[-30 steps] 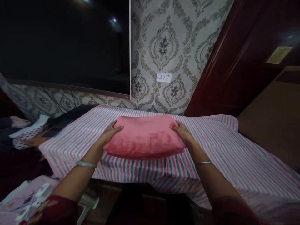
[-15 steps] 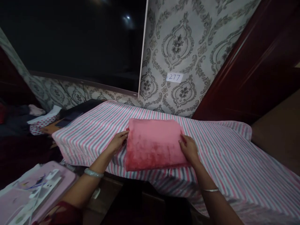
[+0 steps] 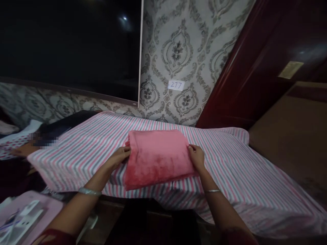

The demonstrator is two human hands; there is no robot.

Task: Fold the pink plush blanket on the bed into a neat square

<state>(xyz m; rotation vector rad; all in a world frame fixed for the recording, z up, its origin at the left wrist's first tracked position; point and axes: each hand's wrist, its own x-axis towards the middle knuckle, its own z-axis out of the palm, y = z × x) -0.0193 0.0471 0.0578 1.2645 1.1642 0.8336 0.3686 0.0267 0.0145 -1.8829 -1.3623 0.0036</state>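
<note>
Now the left hand and right hand, fingers together, pressed either side of the folded pink blanket, holding it square on the striped bedsheet.

Folded fleece cloth lies mid-frame on a bedsheet, left hand at its left edge, right hand at its right edge. Behind the sheet: wallpapered wall, paper label on it, wall-mounted screen left of label. Wooden door right of wall. Power strip on a board, front left, below sheet.
</note>
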